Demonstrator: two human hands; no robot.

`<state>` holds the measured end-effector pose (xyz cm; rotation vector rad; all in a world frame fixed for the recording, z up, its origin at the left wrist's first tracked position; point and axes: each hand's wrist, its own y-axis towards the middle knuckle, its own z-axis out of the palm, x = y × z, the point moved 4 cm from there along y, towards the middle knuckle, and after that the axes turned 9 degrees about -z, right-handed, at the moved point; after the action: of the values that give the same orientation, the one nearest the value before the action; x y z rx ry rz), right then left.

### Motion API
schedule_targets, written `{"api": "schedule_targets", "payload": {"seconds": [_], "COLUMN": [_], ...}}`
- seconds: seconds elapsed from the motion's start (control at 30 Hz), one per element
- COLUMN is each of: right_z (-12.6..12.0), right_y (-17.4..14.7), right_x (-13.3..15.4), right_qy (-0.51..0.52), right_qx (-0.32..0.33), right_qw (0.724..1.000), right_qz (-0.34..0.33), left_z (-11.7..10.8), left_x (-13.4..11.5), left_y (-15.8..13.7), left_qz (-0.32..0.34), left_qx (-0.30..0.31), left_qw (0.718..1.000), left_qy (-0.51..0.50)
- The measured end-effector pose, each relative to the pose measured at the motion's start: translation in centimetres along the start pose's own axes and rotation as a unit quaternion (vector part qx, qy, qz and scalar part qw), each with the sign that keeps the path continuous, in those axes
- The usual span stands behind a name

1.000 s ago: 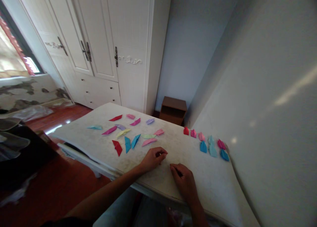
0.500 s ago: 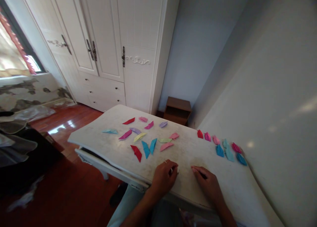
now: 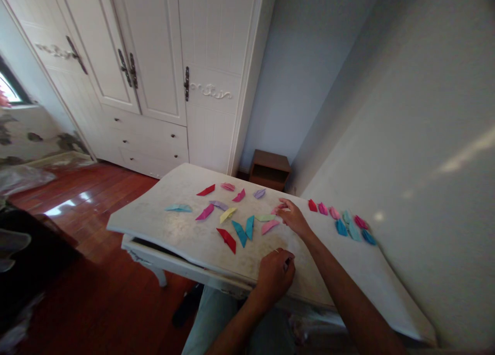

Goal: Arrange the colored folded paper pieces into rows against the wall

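Observation:
My left hand [image 3: 276,270] rests at the table's near edge, fingers curled and nothing visible in them. Farther forward, my right hand [image 3: 292,216] has its fingertips on a pink folded paper piece [image 3: 275,210], which they partly cover. Beside it lie a pale green folded paper [image 3: 265,218] and another pink one [image 3: 269,227]. Two blue folded papers [image 3: 240,233] and a red one [image 3: 227,240] are nearer to me. More folded papers spread leftward, among them a yellow [image 3: 228,214], a magenta [image 3: 204,212] and a light blue one [image 3: 178,208].
On the table's right side, by the wall, is a group of puffed-out folded papers, including a red [image 3: 312,205] and a blue one [image 3: 341,227]. The white table [image 3: 143,215] has a slightly open drawer [image 3: 166,252]. Behind stand a brown cabinet [image 3: 270,161] and white wardrobe [image 3: 212,128].
My right hand has moved forward and left from the near edge to the pink folded paper. My left hand stays at the near edge. The view has shifted a little.

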<state>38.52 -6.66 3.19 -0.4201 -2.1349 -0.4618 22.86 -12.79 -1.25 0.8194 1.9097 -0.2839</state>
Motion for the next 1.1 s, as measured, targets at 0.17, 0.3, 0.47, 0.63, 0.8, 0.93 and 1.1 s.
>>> {"api": "schedule_targets", "payload": {"seconds": [0.17, 0.3, 0.47, 0.63, 0.8, 0.93, 1.1], "right_z": [2.5, 4.3, 6.0, 6.9, 7.0, 6.4, 4.6], "right_y": [6.6, 9.7, 11.4, 11.5, 10.6, 8.8, 4.3], "right_x": [0.2, -0.8, -1.7, -1.7, -0.8, 0.8, 2.9], "right_qy": [-0.052, -0.125, -0.198, -0.206, -0.143, -0.054, 0.051], "right_qx": [0.033, 0.043, 0.022, -0.018, -0.041, -0.036, -0.013], "right_qw": [0.996, 0.985, 0.974, 0.976, 0.989, 0.997, 0.994], "right_qz": [0.068, 0.109, 0.109, 0.073, 0.009, -0.049, -0.095], "left_z": [0.0, -0.1, -0.1, 0.1, 0.0, -0.2, -0.3], "left_x": [-0.1, -0.1, -0.1, 0.1, 0.0, -0.2, -0.2], "left_y": [0.1, 0.1, 0.0, 0.1, 0.0, 0.0, 0.0], "left_qz": [0.002, -0.005, -0.005, -0.014, -0.014, -0.010, -0.008], "left_qx": [0.004, 0.012, 0.004, 0.006, 0.012, 0.009, 0.007], "left_qw": [1.000, 1.000, 1.000, 0.999, 0.999, 1.000, 1.000], "left_qy": [0.003, 0.004, 0.011, 0.031, 0.029, 0.010, 0.001]}}
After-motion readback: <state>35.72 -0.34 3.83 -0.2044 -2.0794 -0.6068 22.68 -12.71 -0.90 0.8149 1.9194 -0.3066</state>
